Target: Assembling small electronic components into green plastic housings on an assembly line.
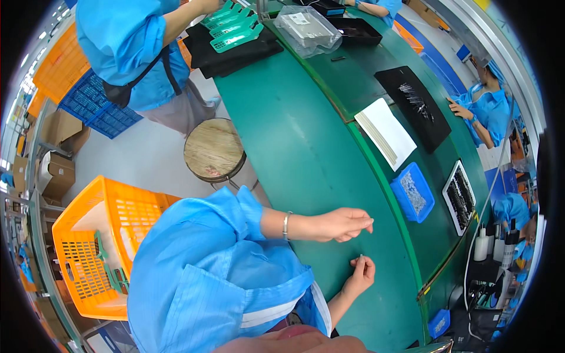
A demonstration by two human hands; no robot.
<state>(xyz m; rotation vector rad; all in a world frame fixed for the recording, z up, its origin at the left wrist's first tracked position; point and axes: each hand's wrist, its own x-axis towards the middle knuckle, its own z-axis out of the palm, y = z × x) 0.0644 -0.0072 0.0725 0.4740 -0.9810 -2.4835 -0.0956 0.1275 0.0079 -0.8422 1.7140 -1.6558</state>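
Observation:
Both my hands are over the green tabletop (306, 159). My left hand (338, 225), with a metal bracelet (286, 226) at its wrist, has its fingers drawn together in a pinch. Whatever lies in that pinch, if anything, is too small to make out. Just below it in the picture, my right hand (360, 277) has thumb and forefinger closed together. A tiny pale speck shows at their tips, its kind unclear. The hands are apart. Nearest to them on the bench is a blue bin (428, 210) of small clear parts.
White sheets (391, 132), a black mat (406, 88) with thin clear pieces, and a white tray (447, 217) of black parts lie beyond a raised green strip. An orange crate (88, 276) and round stool (213, 150) stand by the bench. Co-workers in blue are around.

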